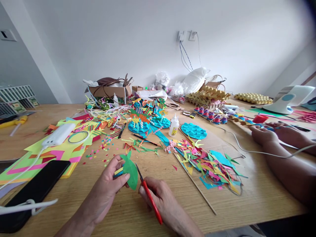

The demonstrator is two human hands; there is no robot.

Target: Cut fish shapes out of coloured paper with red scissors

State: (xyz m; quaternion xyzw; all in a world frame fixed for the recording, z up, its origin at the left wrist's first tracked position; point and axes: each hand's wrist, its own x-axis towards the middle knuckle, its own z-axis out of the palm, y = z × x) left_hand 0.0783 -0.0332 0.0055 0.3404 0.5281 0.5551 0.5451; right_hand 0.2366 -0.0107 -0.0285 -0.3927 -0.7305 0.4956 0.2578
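Note:
My left hand [112, 179] pinches a green paper fish [130, 171] between thumb and fingers, its tail pointing up. Small yellow and blue pieces [118, 171] show behind it, between the fingers; what they are I cannot make out. My right hand [158, 194] is closed around red-handled scissors [151, 200]. Their dark blades point up and left, just beside the fish's right edge. Beyond the hands lie thin paper strips [145, 146] and scattered confetti dots [106, 144]. A white glue bottle [174, 126] stands upright farther back, beside blue painted egg-carton pieces [194, 130].
A black phone [34, 197] and coloured paper sheets [74, 154] with a white power strip [59, 135] lie left. Right are a wooden stick [199, 191], paper scraps [217, 168] and a white cable [247, 150]. A co-worker's arms [278, 161] rest at far right.

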